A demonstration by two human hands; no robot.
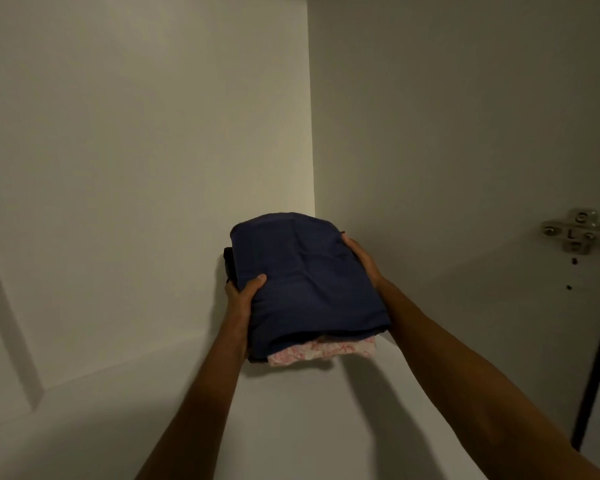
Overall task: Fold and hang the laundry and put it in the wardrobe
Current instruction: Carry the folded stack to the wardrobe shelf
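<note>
Folded laundry stack point(302, 282), navy over pink floral, sits mid-frame on the wardrobe shelf point(326, 427). My left hand point(241, 296) and right hand point(361, 258) clasp its sides, fingers curled around. Soft, light, floppy; it's best gripped low at both edges.

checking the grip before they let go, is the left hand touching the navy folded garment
Touching. The head view shows the left hand gripping the left edge of the navy folded garment, thumb lying on top of the cloth.

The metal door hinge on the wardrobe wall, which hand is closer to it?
Right. The right hand grips the folded navy garment's side facing the hinge; the left hand grips its far side.
</note>
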